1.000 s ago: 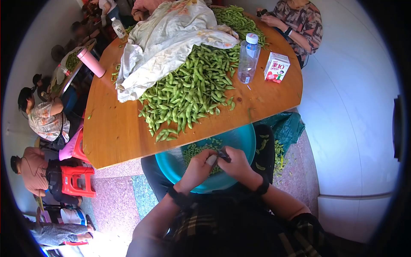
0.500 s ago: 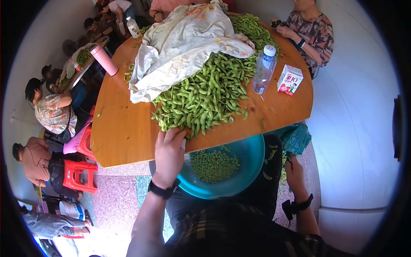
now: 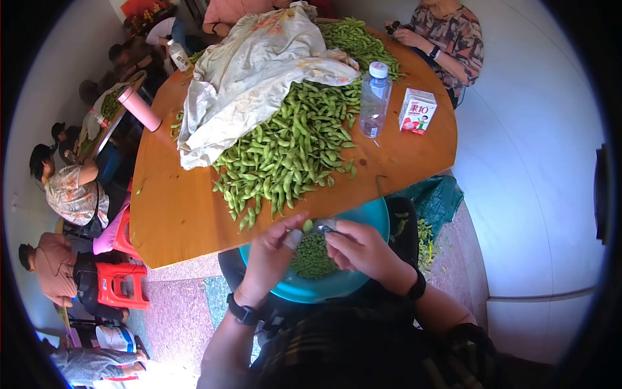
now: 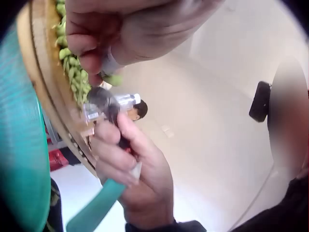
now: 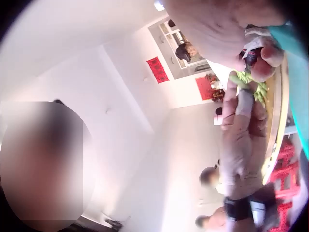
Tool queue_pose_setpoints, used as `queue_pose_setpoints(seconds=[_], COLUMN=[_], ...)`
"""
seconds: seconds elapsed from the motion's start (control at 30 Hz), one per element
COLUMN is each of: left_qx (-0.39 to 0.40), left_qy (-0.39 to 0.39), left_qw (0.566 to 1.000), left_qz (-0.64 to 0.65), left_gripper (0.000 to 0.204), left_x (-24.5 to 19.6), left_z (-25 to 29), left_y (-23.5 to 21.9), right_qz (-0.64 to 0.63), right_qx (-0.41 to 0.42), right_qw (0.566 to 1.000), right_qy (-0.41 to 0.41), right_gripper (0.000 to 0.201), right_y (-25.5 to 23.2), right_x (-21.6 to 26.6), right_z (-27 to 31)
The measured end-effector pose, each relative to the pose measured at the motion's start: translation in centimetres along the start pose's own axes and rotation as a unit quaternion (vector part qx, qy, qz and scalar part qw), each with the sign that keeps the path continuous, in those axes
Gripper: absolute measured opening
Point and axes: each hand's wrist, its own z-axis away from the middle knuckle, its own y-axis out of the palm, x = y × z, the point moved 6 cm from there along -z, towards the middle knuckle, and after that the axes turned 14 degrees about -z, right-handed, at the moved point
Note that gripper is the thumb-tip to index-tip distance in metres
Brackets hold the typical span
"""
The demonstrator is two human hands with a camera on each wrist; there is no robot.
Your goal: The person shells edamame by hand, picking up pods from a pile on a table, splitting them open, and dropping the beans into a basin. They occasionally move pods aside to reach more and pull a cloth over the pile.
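Above the teal basin (image 3: 374,215), my left hand (image 3: 264,259) pinches a green pod (image 3: 308,226) between its fingers and a thumb with a white covering. My right hand (image 3: 370,254) grips a small dark metal tool (image 3: 326,229) close to the pod. In the left wrist view the tool (image 4: 104,99) sits just below the pod (image 4: 114,79), and a teal handle-like piece (image 4: 96,205) extends below my right hand (image 4: 140,166). The right wrist view shows the pod (image 5: 237,81) at my left fingertips. Small green beans (image 3: 313,257) lie in the basin.
A heap of pods (image 3: 291,146), partly under a stained cloth (image 3: 240,78), covers much of the wooden table (image 3: 175,207). A clear bottle (image 3: 375,100), juice box (image 3: 418,111) and pink flask (image 3: 139,109) stand there. A teal bag (image 3: 437,198) lies right of the basin.
My left hand has moved from the heap's front edge to above the basin, with a pod. My right hand has come up from low on the right to meet it.
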Motion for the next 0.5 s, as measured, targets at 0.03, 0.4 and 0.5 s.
queue_pose_setpoints(seconds=[0.03,0.4,0.5], left_qx=[0.054,0.044,0.026], left_qy=[-0.088,0.047,0.087], left_qw=[0.986,0.998,0.993], left_qz=[0.128,-0.020,-0.073], left_gripper=[0.028,0.039,0.042], left_x=[0.9,0.1,-0.8], left_z=[0.6,2.3,2.5], left_y=[1.2,3.8,4.0], right_qz=[-0.034,-0.011,-0.007], right_qx=[0.013,0.009,0.002], right_qw=[0.999,0.999,0.999], right_qy=[0.035,0.051,0.042], right_gripper=[0.020,0.023,0.023], right_y=[0.3,-0.6,-0.7], right_x=[0.0,-1.7,-1.6], right_z=[-0.1,1.5,1.7])
